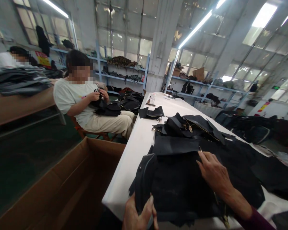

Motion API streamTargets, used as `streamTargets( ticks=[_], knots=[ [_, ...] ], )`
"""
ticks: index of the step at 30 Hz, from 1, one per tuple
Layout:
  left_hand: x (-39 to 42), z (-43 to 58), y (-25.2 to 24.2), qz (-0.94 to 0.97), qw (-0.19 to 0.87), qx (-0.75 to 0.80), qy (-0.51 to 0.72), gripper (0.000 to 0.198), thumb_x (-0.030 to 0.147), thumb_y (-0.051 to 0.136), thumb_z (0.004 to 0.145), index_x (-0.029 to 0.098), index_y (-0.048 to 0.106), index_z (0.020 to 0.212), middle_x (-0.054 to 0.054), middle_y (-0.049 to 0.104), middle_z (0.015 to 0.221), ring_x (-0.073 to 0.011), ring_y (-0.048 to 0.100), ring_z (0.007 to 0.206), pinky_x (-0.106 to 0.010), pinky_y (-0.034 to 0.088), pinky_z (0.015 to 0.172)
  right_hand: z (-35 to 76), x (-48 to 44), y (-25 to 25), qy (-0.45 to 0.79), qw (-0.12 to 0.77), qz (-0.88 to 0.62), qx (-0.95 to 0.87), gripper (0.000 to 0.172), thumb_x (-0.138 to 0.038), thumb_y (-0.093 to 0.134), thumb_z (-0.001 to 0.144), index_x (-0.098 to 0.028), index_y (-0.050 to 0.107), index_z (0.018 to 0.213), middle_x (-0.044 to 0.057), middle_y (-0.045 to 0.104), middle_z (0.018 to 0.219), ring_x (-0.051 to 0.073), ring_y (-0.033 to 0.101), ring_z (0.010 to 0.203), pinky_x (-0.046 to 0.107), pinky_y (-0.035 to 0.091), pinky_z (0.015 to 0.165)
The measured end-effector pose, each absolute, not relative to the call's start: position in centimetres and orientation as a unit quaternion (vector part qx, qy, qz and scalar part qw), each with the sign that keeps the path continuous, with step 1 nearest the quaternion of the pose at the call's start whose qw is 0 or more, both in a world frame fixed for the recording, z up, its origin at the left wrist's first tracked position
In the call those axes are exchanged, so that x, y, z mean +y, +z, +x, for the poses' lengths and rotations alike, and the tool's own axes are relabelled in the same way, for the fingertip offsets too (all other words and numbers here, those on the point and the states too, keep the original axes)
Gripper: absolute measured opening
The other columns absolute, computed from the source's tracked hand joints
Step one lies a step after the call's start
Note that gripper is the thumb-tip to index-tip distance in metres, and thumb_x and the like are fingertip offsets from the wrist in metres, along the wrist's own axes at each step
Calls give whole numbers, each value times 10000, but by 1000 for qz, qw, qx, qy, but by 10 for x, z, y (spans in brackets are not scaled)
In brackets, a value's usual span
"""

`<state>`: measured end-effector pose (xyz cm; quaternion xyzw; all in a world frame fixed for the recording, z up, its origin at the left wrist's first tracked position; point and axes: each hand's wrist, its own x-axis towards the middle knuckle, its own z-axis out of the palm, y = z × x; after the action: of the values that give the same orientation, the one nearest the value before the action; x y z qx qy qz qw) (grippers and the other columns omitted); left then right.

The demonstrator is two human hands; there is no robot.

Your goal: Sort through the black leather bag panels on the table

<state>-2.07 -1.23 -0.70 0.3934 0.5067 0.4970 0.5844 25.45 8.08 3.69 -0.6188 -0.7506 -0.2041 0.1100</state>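
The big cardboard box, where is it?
In the head view, the cardboard box is at lower left, beside the white table and nearer the camera than the seated co-worker.

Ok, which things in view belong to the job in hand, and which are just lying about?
In the job:
black piece, edge held by the left hand, with the right hand near its far side
zippered black pieces beyond, probably
white table underneath

Seemingly lying about:
cardboard box
cloth heap on the blue shelves

We see tall windows (127, 44) on both sides of a grey pillar (161, 44), blue shelves (122, 78) below them, bright tubes (198, 26) overhead, a white table (124, 172) and a dark green floor (36, 143).
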Motion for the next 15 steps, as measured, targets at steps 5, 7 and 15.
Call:
streamTargets(
  ticks=[5,7,15],
  knots=[
    [-10,-26,-14,406,586,499,492,394,532,523,772,167,514,621,-8,553,371,-127,523,343,-220,437,451,222,119,37,-175,59,-515,-837,285,-54,531,841,-131,591,1109,140,561,1182,302,464,1137,499,342,962],
    [-9,-28,-17,401,589,495,498,396,536,533,762,168,511,615,-7,546,365,-131,517,333,-224,428,435,222,138,33,-146,58,-498,-853,158,-72,551,855,-145,640,963,79,624,1065,251,545,1033,462,406,901],
    [-1,-24,-24,375,571,540,491,422,560,540,737,177,503,563,0,522,346,-132,506,323,-226,431,423,245,166,36,-56,187,-568,-799,259,-291,542,911,-152,605,703,-52,570,590,116,556,534,267,470,561]
  ],
)
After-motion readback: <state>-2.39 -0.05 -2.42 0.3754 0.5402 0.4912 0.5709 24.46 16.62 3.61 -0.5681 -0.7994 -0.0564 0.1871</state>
